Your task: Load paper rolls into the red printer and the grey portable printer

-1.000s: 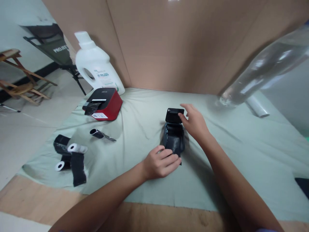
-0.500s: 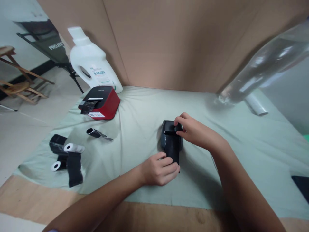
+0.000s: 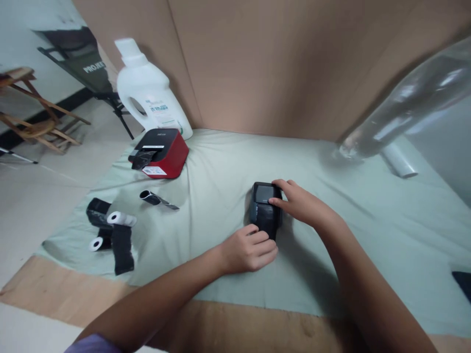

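A small dark label printer (image 3: 264, 194) stands on the pale green cloth in front of me. Out of its near side comes a strip of black label paper (image 3: 265, 221), which hangs down toward me. My left hand (image 3: 251, 250) is closed around the lower end of that strip, its fingers curled over it and hiding the tip. At the printer's upper right corner rests my right hand (image 3: 300, 200), thumb on the front face and fingers over the top edge, gripping it. The printer's cover lies flat.
To the left stands a red and black printer (image 3: 172, 154) with a white detergent bottle (image 3: 150, 93) behind it. Loose black label rolls (image 3: 122, 247) and a curled black strip (image 3: 156, 198) lie nearer. Far right are a clear plastic roll (image 3: 390, 120) and a white tube (image 3: 401, 162).
The printer's raised cover has come down flat under my right hand. Less of the black strip shows between printer and left hand. The whole view has shifted slightly.
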